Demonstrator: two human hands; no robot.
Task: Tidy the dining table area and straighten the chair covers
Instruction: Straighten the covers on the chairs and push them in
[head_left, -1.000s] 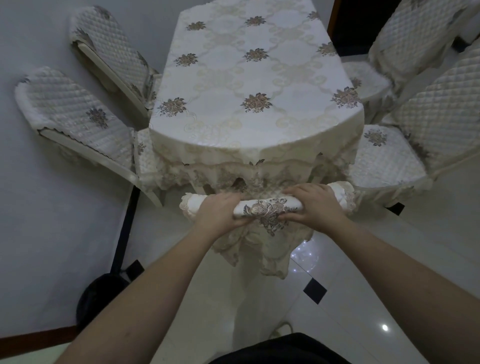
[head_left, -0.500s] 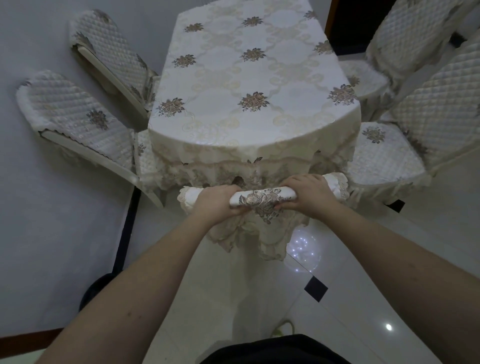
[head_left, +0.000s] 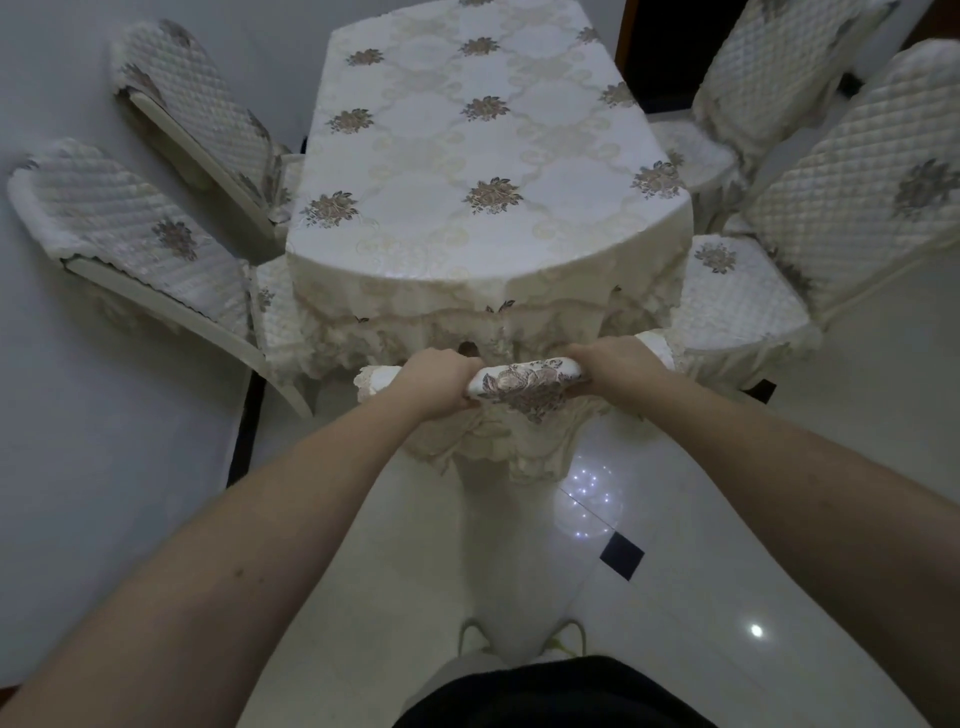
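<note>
A chair (head_left: 524, 384) with a cream lace cover and a brown flower motif stands at the near end of the dining table (head_left: 483, 156). My left hand (head_left: 436, 379) grips the left part of its top rail. The right part of that rail is held by my right hand (head_left: 613, 366). The chair's back hangs down toward me and its seat is hidden under the tablecloth's lace edge. The table wears a cream cloth with brown flower patches.
Two quilted covered chairs (head_left: 130, 228) lean at the table's left, near the white wall. Two more covered chairs (head_left: 831, 197) stand at the right. Glossy white floor tiles (head_left: 675, 597) with a small black inset lie under me.
The chair top and both hands have moved farther from me, toward the table, closing the gap to the tablecloth's edge. Both grips stay the same.
</note>
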